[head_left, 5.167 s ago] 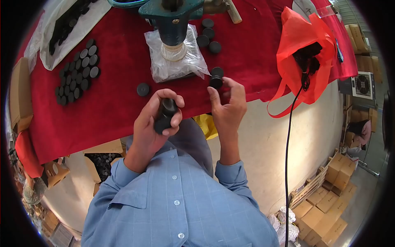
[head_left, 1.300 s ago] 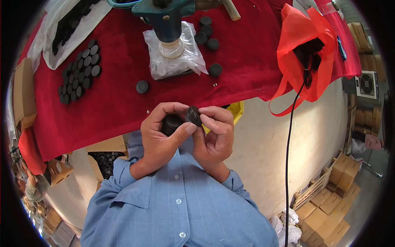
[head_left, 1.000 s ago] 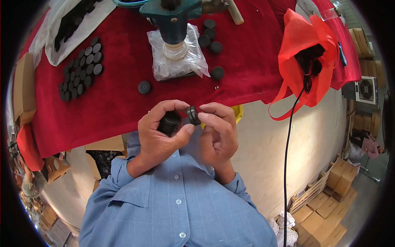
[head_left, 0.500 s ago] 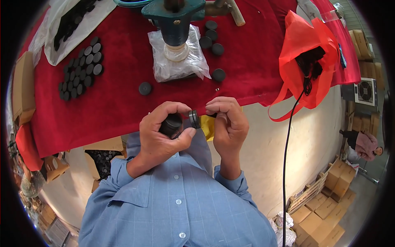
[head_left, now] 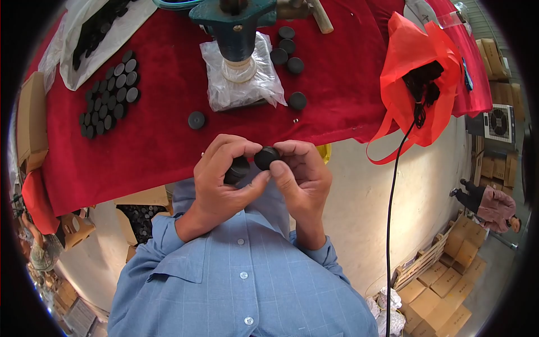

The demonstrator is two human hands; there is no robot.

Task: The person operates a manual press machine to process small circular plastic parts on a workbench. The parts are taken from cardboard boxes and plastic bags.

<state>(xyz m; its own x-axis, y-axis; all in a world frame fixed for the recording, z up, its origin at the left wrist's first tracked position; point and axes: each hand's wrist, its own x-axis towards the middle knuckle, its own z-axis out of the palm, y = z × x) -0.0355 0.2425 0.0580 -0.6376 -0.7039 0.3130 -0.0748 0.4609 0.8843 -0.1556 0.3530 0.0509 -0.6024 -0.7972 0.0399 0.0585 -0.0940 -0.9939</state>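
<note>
Between my two hands, just off the table's front edge, is a small round black cap [head_left: 266,159], its flat face turned up. My left hand [head_left: 214,182] grips the cap's left side at the fingertips and keeps a second black cap-like piece [head_left: 237,170] tucked in its curled fingers. From the other side, the thumb and fingers of my right hand [head_left: 307,182] close on the same small cap. Beyond the hands, one loose black cap [head_left: 196,120] lies on the red cloth [head_left: 157,151], and another loose cap [head_left: 297,101] rests farther right.
A green press-like machine [head_left: 236,33] stands over a plastic-wrapped pad [head_left: 216,92]. Black caps [head_left: 105,106] cluster at left, by a white bag [head_left: 70,73]. An orange-red bag [head_left: 393,73] sits at right, a black cable [head_left: 389,224] hanging from it. A person [head_left: 494,208] is far right.
My right hand has moved left and taken hold of the small cap. The cap has turned from edge-on to show its flat face. The person at far right has shifted.
</note>
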